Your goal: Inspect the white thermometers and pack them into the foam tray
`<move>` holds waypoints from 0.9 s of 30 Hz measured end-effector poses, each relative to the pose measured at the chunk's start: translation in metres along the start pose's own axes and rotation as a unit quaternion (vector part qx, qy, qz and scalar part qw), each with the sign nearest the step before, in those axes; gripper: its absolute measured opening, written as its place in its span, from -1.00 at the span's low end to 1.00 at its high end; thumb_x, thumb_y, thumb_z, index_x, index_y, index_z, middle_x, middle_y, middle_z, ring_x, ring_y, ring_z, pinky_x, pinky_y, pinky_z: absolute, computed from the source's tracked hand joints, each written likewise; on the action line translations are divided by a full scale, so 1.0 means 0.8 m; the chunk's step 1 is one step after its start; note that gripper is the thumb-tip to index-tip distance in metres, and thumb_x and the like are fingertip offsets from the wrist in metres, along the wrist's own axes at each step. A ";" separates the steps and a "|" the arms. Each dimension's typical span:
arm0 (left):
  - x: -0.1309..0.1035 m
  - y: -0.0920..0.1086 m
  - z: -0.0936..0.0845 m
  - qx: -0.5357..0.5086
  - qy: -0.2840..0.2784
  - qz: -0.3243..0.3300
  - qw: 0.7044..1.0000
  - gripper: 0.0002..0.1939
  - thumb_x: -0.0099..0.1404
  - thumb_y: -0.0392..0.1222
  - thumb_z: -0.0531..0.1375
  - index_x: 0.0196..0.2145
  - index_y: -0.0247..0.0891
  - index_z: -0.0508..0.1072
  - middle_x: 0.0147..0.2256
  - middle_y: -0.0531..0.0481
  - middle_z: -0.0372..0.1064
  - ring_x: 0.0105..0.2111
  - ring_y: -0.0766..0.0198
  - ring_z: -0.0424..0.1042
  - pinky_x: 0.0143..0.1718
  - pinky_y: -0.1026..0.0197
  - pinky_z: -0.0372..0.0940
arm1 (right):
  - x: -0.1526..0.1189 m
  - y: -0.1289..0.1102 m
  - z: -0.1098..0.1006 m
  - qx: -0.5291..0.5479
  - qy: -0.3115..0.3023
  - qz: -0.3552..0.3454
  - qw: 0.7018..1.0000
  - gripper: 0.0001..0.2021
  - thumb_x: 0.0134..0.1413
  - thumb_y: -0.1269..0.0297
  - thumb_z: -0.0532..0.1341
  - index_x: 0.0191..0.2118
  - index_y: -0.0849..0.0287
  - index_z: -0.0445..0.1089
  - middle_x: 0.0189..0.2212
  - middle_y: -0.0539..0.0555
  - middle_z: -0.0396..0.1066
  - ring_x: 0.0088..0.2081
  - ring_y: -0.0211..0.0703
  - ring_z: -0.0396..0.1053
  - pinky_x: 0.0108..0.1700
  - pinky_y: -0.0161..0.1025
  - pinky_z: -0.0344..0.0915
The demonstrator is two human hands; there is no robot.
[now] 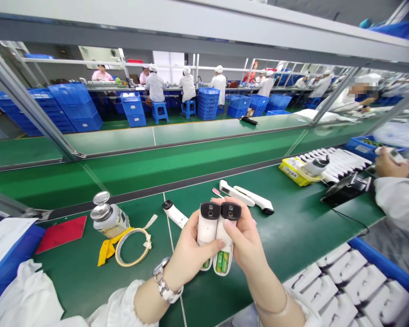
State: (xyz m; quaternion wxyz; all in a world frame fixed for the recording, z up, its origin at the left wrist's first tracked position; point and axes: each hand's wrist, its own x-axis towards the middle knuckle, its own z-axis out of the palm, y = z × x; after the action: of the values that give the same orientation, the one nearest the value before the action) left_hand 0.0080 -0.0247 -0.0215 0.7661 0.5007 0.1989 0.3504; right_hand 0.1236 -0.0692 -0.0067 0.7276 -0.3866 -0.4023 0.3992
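Observation:
Two white handheld thermometers with black sensor heads stand side by side above the green bench, heads up. My left hand (191, 250) is closed around the left thermometer (206, 231), its thumb reaching across the front. The right thermometer (231, 211) is gripped by my right hand (248, 240), with the thumb below its black head. Green batteries (222, 262) show in the open handle of the right one; on the left one they are mostly hidden by my thumb. Behind my hands lie another white thermometer (176, 214) and two more white units (236, 193), (255, 200).
Left of my hands are a tape roll (132, 264), a metal-topped bottle (114, 221) and a red sheet (63, 234). A yellow tray (293, 175) and rows of white units (334, 161) stand right. White parts fill a blue bin (388, 268). A co-worker's hand (391, 165) holds a white device.

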 end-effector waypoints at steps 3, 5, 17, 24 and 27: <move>-0.002 0.000 0.001 0.047 0.022 0.016 0.999 -0.42 0.08 -0.27 0.31 0.03 -0.17 0.21 -0.02 -0.07 0.31 -0.05 0.12 0.33 -0.07 0.16 0.28 | 0.002 -0.001 0.004 -0.008 0.017 -0.020 1.000 -0.78 0.09 0.14 0.21 -0.14 0.05 0.34 -0.15 0.06 0.38 -0.09 0.00 0.31 -0.04 -0.06 0.27; -0.003 0.000 0.001 0.068 0.028 0.019 0.997 -0.44 0.09 -0.28 0.29 0.04 -0.16 0.21 -0.02 -0.08 0.30 -0.04 0.10 0.32 -0.06 0.14 0.27 | 0.004 0.000 0.005 -0.006 0.052 -0.009 0.999 -0.81 0.15 0.12 0.14 -0.19 0.07 0.37 -0.18 0.06 0.39 -0.12 -0.03 0.32 -0.07 -0.11 0.27; 0.003 0.008 -0.002 -0.090 0.026 -0.073 0.993 -0.53 0.13 -0.25 0.27 -0.01 -0.17 0.24 -0.11 -0.07 0.37 -0.11 0.11 0.39 -0.12 0.12 0.31 | -0.009 0.021 0.001 0.145 0.008 0.157 0.977 -0.58 0.07 0.08 0.22 0.03 0.11 0.28 -0.03 0.11 0.38 0.03 0.10 0.28 0.07 -0.02 0.21; 0.006 0.017 -0.001 -0.122 0.039 -0.089 0.988 -0.65 0.26 -0.17 0.14 0.00 -0.20 0.26 -0.13 -0.09 0.39 -0.12 0.15 0.39 -0.16 0.20 0.30 | -0.014 0.027 0.002 0.189 0.034 0.191 0.963 -0.48 0.04 0.31 0.22 0.15 0.08 0.16 -0.18 0.08 0.46 -0.17 0.05 0.41 -0.15 -0.09 0.36; 0.009 0.021 -0.004 -0.145 0.041 -0.088 0.985 -0.68 0.26 -0.18 0.13 -0.02 -0.21 0.28 -0.12 -0.11 0.39 -0.12 0.14 0.39 -0.17 0.19 0.31 | -0.010 0.022 0.002 0.183 0.025 0.170 0.968 -0.60 0.08 0.31 0.19 0.07 0.09 0.27 -0.13 0.09 0.43 -0.21 -0.01 0.42 -0.17 -0.13 0.37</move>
State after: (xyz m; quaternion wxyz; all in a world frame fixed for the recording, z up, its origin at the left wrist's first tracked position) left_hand 0.0049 -0.0132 -0.0072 0.8494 0.3505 0.2204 0.3272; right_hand 0.1150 -0.0689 -0.0242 0.7172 -0.3188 -0.2325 0.5744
